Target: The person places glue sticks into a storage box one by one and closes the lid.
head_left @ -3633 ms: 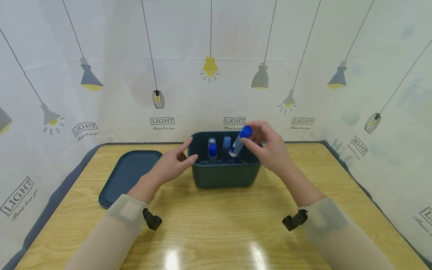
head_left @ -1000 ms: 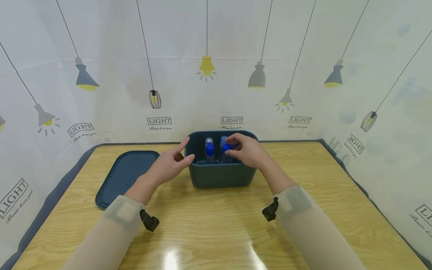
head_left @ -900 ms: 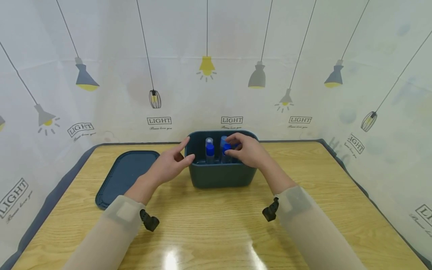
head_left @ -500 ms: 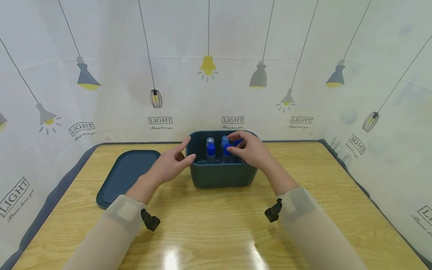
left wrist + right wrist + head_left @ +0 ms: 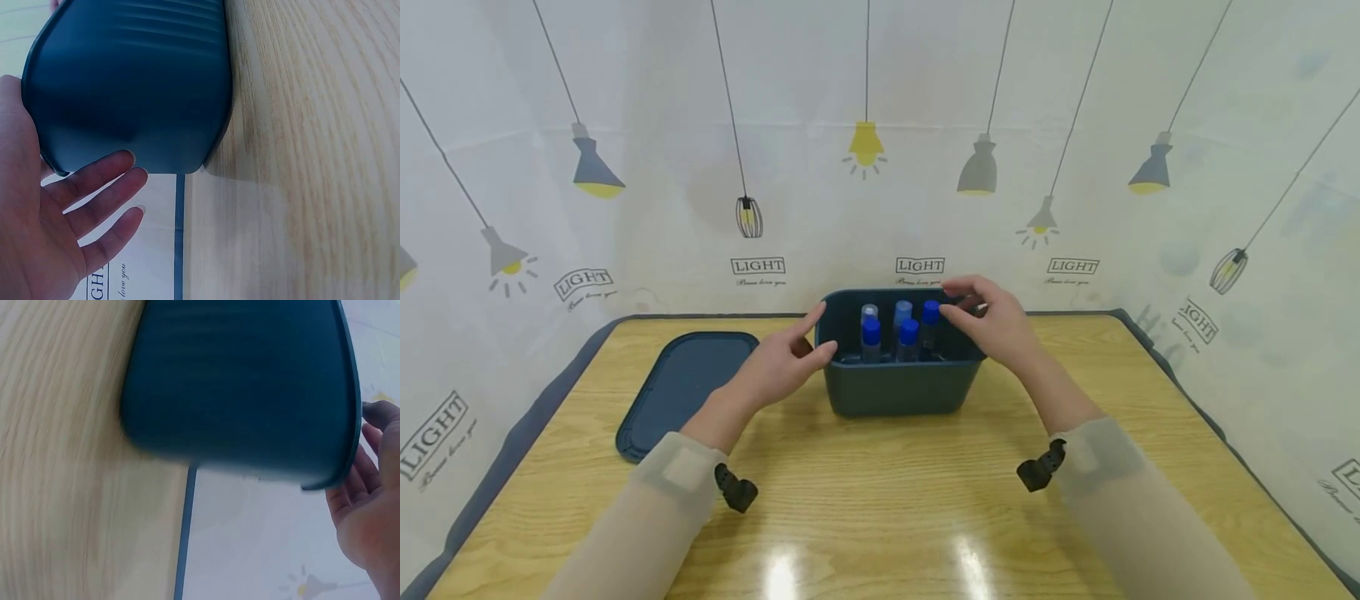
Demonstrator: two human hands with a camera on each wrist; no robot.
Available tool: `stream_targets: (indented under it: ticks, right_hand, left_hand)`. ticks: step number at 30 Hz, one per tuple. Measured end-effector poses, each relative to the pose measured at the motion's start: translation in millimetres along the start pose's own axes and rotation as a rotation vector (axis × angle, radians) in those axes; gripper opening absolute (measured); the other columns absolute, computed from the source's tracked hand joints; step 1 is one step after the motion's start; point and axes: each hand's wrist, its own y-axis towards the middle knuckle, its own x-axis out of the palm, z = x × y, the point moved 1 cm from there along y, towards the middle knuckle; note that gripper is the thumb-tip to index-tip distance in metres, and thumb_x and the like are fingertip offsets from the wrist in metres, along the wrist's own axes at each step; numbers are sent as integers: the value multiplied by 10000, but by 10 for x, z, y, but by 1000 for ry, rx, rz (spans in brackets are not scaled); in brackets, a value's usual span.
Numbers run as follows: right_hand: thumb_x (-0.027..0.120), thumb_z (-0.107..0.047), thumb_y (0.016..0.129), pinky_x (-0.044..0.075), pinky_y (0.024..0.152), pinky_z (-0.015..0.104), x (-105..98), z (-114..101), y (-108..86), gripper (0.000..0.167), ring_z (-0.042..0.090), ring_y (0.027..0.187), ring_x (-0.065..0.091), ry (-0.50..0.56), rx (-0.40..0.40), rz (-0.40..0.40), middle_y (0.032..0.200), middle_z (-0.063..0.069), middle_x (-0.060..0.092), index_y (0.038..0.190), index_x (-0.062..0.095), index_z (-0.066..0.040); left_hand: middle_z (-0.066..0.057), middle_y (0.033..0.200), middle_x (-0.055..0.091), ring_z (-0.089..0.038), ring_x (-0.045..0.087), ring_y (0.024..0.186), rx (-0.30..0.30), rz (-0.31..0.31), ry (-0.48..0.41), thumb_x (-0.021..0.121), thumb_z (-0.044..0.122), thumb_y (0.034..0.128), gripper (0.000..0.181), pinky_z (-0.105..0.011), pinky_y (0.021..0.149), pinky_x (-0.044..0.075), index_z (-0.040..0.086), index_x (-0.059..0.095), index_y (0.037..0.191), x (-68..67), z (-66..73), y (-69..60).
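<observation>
In the head view a dark teal bin (image 5: 901, 390) stands on the table, holding several clear tubes; these include a front left tube with a blue cap (image 5: 871, 333), a front right one (image 5: 908, 332) and a back right one (image 5: 931, 312). All look upright. My left hand (image 5: 778, 364) rests at the bin's left end, thumb and index finger at the rim; other fingers spread along its outside wall in the left wrist view. Over the right end is my right hand (image 5: 996, 325), fingers and thumb apart, holding nothing. Its thumb tip is close to the back right cap.
A dark blue lid (image 5: 688, 392) lies flat on the wooden table (image 5: 880, 492), left of the bin. Behind the bin hangs a white cloth (image 5: 820, 208) printed with lamps, at the table's back edge.
Earlier my right hand lowered a blue-capped tube into the bin, then was at the front right tube. It has let go and moved right, to the bin's end. My left hand stays at the rim.
</observation>
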Motion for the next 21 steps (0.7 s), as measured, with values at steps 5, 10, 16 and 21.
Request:
stream_targets:
  ticks: [5,10,16,21]
  right_hand:
    - [697,-295,1099,540,1098,573,-170,159,-81,458,367,1287,658,-47,58,-15,1519,163,630,1499,637,-80]
    - [654,-375,1113,500,1125,617,-284,309,-175,561,404,1391,599,-69,135,-82,1626,186,538,1595,552,-106]
    - [610,-464,1124,544,1062,614,-311,425,-262,595,401,1350,629,-82,168,-149,1597,180,592,1639,518,-180]
    - [562,-472,1145,563,1040,565,-280,476,-299,582,375,1293,660,-44,152,-177,1562,189,620,1667,491,-225]
  left_hand:
    - [-60,961,696,-212,609,799,-10,-4,4,565,613,1097,807,-400,757,487,376,186,1769,-14,15,-8]
    - [-97,977,705,-220,605,794,-18,-10,-2,560,614,1099,803,-403,756,484,387,180,1768,-22,27,-13]
    - [-99,972,707,-218,606,795,-13,-5,-1,564,603,1100,800,-401,756,487,377,187,1769,-25,27,-17]
    - [-147,1019,722,-216,616,809,-17,-8,-6,563,612,1097,800,-399,759,493,382,190,1767,-20,24,-16]
